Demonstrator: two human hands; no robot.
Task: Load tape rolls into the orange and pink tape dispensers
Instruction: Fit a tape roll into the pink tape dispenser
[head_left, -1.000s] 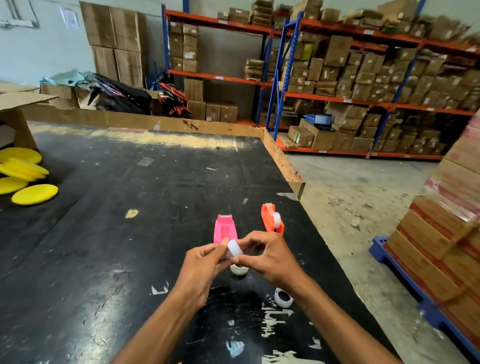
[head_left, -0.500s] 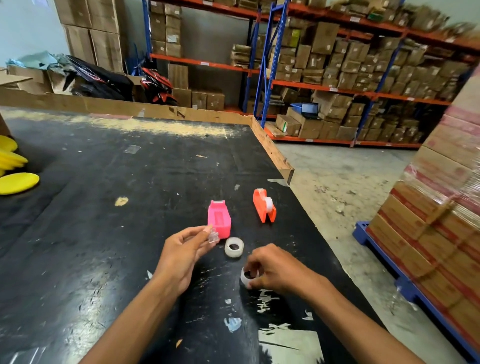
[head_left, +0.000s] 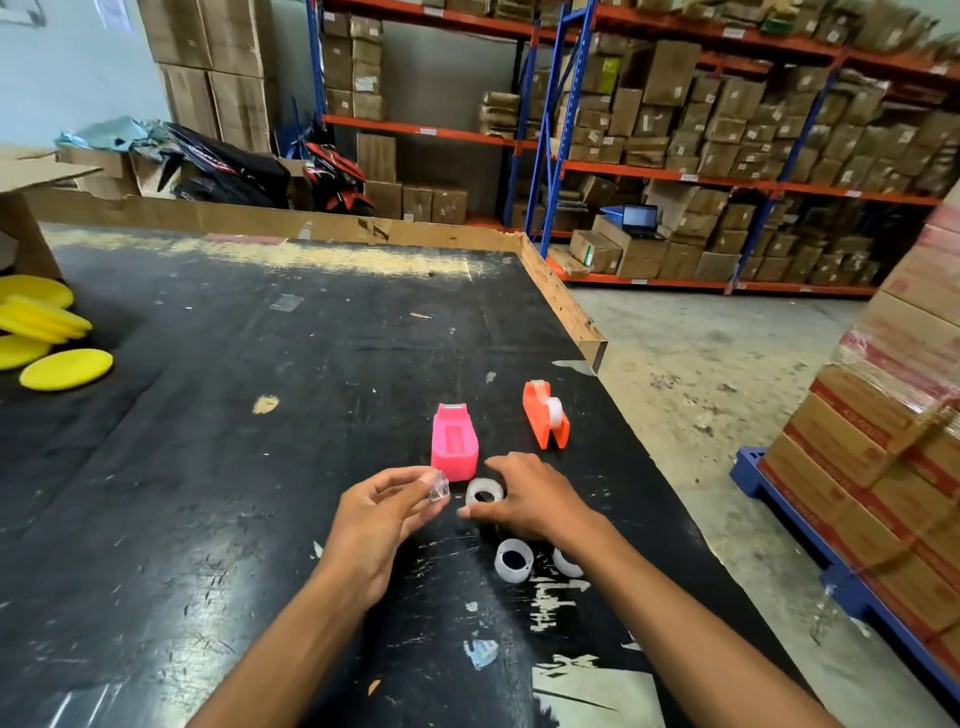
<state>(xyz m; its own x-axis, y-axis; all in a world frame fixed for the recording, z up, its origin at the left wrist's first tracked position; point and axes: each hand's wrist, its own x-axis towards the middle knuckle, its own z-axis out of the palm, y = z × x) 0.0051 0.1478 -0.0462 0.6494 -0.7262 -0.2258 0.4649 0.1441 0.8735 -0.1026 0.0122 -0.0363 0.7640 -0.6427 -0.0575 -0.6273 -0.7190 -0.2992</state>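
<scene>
Near the pink dispenser (head_left: 453, 441), left hand (head_left: 374, 519) pinches a clear scrap (head_left: 438, 488); right hand (head_left: 535, 499) curls round a tape roll (head_left: 485, 492), seemingly to seat it.

No text can be read — labels on the shelved cartons (head_left: 670, 73) are too blurred.

A left hand (head_left: 382, 519) pinches a small clear plastic piece (head_left: 438, 489) between thumb and fingertip, just before the near end of a pink plastic tape dispenser (head_left: 453, 441) on a scuffed black tabletop (head_left: 208, 467). The right hand (head_left: 530, 499) arches over a translucent white tape roll (head_left: 485, 491) lying flat; whether it grips is unclear. An orange plastic tape dispenser (head_left: 543, 423), a roll seated in it, stands to the right. Two spare translucent rolls (head_left: 513, 560) lie near the right wrist. Yellow foam discs (head_left: 65, 368) sit far left
</scene>
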